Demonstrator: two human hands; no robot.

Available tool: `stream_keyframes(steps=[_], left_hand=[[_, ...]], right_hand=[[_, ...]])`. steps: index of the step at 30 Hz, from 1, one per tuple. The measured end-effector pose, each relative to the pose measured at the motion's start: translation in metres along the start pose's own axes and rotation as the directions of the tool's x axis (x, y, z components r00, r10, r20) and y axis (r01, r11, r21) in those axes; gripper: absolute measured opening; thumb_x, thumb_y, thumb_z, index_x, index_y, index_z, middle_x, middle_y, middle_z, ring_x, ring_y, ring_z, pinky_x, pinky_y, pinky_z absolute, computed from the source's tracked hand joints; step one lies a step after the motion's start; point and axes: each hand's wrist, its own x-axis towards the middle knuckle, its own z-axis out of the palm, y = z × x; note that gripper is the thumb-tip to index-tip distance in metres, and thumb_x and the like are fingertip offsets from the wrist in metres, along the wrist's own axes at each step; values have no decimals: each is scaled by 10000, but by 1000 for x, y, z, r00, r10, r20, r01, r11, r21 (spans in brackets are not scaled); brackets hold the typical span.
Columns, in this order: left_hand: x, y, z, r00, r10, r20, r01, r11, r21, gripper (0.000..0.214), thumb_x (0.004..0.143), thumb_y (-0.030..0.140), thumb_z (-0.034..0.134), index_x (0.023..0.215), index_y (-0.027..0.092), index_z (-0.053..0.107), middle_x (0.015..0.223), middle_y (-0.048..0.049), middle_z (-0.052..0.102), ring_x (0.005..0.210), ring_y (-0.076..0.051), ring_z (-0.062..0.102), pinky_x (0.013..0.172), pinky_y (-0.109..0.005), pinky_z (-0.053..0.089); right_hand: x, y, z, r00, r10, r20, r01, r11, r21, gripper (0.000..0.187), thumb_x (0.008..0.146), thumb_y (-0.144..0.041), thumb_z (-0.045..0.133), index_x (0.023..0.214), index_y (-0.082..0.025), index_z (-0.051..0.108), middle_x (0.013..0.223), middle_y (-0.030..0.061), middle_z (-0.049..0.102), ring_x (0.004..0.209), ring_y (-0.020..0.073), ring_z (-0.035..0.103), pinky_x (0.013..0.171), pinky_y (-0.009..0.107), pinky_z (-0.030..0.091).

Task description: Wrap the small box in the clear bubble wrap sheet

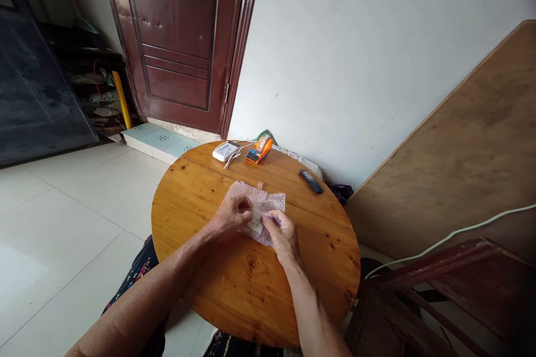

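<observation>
On the round wooden table (251, 290) lies a sheet of clear bubble wrap (247, 189), partly folded over a pale flat item (253, 225) whose kind I cannot make out. My left hand (233, 215) rests over the left side of the wrap, thumb and fingers closed in a pinch on it. From the right, my right hand (283, 232) pinches the wrap's folded edge between thumb and forefinger. The fingertips of both hands come close together, and the hands hide part of the wrap.
Toward the table's far edge are a white device with a cord (226, 150) and an orange tape dispenser (260, 149). A dark, blurred-out object (311, 181) lies at the right. Beyond stand a white wall (355, 39), a brown door (176, 39) and a wooden board (460, 150).
</observation>
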Motion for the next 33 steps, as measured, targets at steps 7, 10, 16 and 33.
stream_keyframes(steps=[7,10,16,33], left_hand=[[-1,-3,4,995,-96,-21,96,995,-6,115,724,248,574,741,137,598,602,43,526,557,-80,460,507,-182,347],[-2,3,4,995,-85,-45,86,996,27,76,703,209,563,703,137,590,579,50,506,548,-74,435,501,-180,330],[-2,6,3,995,-63,-83,72,992,104,69,669,196,560,689,145,602,572,55,514,551,-79,443,512,-189,327],[-1,7,2,993,-71,-94,82,990,118,75,658,154,544,676,135,614,575,51,522,560,-80,444,531,-195,336]], right_hand=[[2,2,-1,1000,-4,11,4,1000,-5,310,731,-490,670,711,-185,620,600,-29,560,559,127,480,546,239,407],[3,3,-2,999,-37,2,37,997,-65,325,756,-506,646,696,-188,614,590,-26,569,552,130,489,541,241,405],[2,3,-4,990,-141,1,137,956,-259,318,833,-514,562,756,-209,608,664,5,649,600,156,564,580,254,418],[-24,-30,-4,817,-553,161,492,526,-694,213,937,-264,471,978,-231,678,1045,91,696,931,254,570,855,397,334]])
